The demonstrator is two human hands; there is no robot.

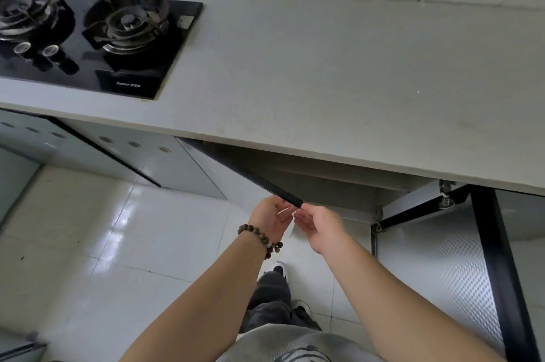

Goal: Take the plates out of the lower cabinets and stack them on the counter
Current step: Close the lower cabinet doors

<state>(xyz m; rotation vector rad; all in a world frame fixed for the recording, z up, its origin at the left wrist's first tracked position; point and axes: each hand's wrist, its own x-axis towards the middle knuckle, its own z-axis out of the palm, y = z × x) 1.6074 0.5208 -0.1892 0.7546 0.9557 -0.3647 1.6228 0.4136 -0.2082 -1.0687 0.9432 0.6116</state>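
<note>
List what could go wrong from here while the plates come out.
1. Both hands, left hand and right hand, sit at the corner of the open cabinet door; fingers may get pinched if it swings.
2. No plates are visible yet, so reaching inside would be blind.
3. The right cabinet door stands open beside the legs; a knee may hit it.

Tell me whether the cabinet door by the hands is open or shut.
Open: the cabinet door is swung out from under the counter, its edge at both hands.

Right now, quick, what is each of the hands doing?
Left hand: fingers on the corner of the open cabinet door; a firm grip cannot be told.
Right hand: open, beside that corner, holding nothing.
</note>
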